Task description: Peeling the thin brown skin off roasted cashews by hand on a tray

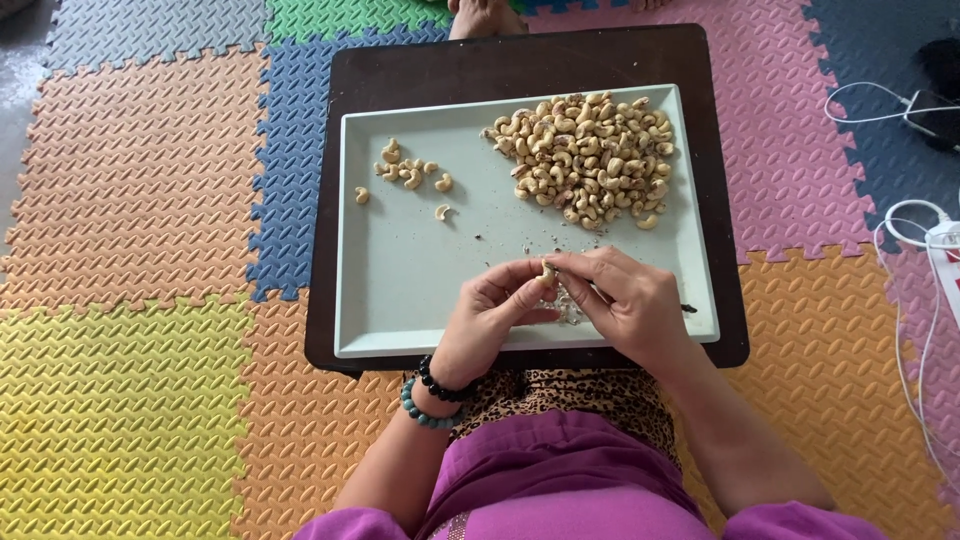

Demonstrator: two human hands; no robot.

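My left hand [492, 315] and my right hand [622, 300] meet over the near edge of a pale green tray [400, 270], both pinching one cashew nut [547, 268] between the fingertips. A large heap of cashews [590, 155] with bits of brown skin lies in the tray's far right corner. A small group of clean cashews [408, 175] sits at the far left. Flakes of peeled skin [570, 312] lie on the tray under my hands. Two bead bracelets circle my left wrist.
The tray rests on a dark brown low table [520, 65] standing on coloured foam floor mats [140, 250]. White cables and a plug strip [935, 240] lie on the mats at the right. Another person's foot [485, 18] shows beyond the table's far edge.
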